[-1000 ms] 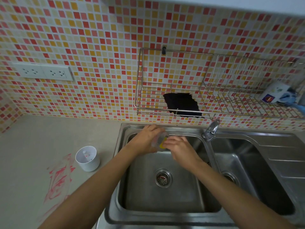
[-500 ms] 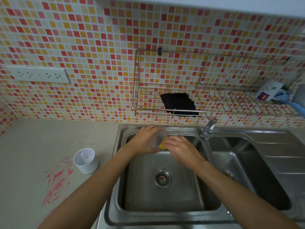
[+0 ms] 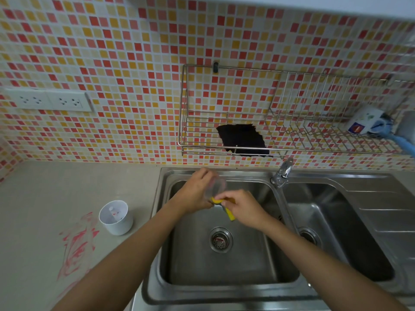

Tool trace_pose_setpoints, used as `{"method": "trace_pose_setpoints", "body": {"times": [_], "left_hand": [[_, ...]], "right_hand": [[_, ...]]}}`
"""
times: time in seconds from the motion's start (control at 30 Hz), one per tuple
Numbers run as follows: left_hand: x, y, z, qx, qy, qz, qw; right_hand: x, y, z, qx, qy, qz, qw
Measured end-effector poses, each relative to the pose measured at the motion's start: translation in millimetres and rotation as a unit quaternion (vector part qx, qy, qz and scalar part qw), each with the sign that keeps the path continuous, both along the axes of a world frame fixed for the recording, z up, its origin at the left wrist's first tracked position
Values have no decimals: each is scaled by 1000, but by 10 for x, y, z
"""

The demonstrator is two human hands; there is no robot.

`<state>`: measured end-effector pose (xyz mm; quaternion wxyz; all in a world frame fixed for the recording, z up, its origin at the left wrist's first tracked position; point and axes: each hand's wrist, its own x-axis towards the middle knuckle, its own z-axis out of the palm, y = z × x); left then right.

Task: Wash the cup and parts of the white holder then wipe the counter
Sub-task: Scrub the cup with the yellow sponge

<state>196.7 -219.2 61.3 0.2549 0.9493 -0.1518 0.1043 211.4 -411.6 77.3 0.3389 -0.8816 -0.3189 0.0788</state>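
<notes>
Head view: the clear cup (image 3: pixel 216 186) is held over the left sink basin (image 3: pixel 247 265), presumably so that drips are caught there. It is clasped by the left grip (image 3: pixel 197 191) and steadied for the right grip (image 3: pixel 243 207), by which a yellow sponge (image 3: pixel 230 216) is pinched and pressed against the cup for scrubbing. The white holder (image 3: pixel 115 217) is parked upright on the tabletop (image 3: pixel 45 198) beside red smears (image 3: pixel 77 243), apparently unwashed and awaiting its turn.
</notes>
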Motion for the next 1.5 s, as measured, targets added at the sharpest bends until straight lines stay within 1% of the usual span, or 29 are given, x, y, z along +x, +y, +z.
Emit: {"method": "trace_pose_setpoints", "body": {"times": [0.03,0.07,0.1,0.13,0.17,0.2,0.27,0.37,0.4,0.47,0.53,0.6,0.63,0.7,0.73,0.77,0.83,0.9,0.97,1.13,1.33,1.5], "left_hand": [[5,6,-7,17,-5,0,1000],[7,6,-3,36,-10,7,999],[0,-3,24,54,-11,19,998],[1,-14,53,69,-7,30,997],[4,-24,92,80,-9,35,996],[18,-27,127,88,-12,35,995],[40,-32,182,108,-19,27,994],[39,-14,157,128,-7,18,992],[34,-7,125,129,-2,22,991],[27,-14,102,126,-5,29,992],[40,-33,130,125,-16,25,992],[49,-45,169,131,-20,20,991],[41,-41,177,136,-17,18,990],[7,-15,149,135,-3,19,991],[-15,-3,122,130,6,21,991],[-34,-4,104,127,10,23,992],[-36,-20,94,125,11,25,992],[-2,-40,123,124,8,21,992],[30,-38,161,127,3,16,992],[22,7,154,111,31,28,993],[91,9,308,73,37,-12,997],[80,54,297,-12,69,-23,997]], "right_hand": [[27,-15,28,-19,-14,12,1000],[63,-32,46,-45,-60,34,997],[109,-56,40,-87,-151,65,983],[137,-65,27,-128,-242,84,958],[139,-66,13,-154,-300,87,937],[127,-54,-1,-167,-327,78,927],[63,-2,-42,-159,-300,50,939],[59,49,-102,-94,-172,25,980],[83,53,-84,-101,-144,26,984],[116,52,-21,-154,-188,45,969],[108,58,-23,-183,-279,54,941],[35,84,-63,-175,-282,38,943],[8,91,-87,-154,-248,38,956],[10,68,-78,-112,-148,30,982],[39,45,-59,-104,-107,27,989],[74,20,-44,-107,-101,31,989],[87,-4,-10,-132,-141,48,980],[55,15,-20,-172,-213,58,960],[3,30,-42,-173,-253,55,950],[53,-55,16,-144,-212,47,966],[85,-139,10,-141,-282,79,946],[128,-208,-39,-77,-315,80,943]]}}
